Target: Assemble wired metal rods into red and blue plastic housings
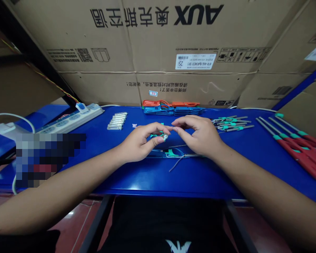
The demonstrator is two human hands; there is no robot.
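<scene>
My left hand (140,142) is closed, thumb and fingers bent around a small white-and-green piece (165,137) whose kind I cannot make out. Its index fingertip meets the fingertips of my right hand (201,135). The right thumb and index finger are pinched together; anything between them is too small to tell. Below both hands a blue plastic strip lies on the table, bearing a patch of green tape (173,152), a blue wire and thin metal rods. A grey wire end (176,164) sticks out toward me. Behind the left fingers, more green bits are partly hidden.
Several small glass-like tubes (117,121) lie at the back left, near a white power strip (71,121). Blue and orange plastic pieces (173,108) are stacked against the cardboard (158,45). Taped metal rods (234,123) and red-handled pieces (297,147) lie on the right.
</scene>
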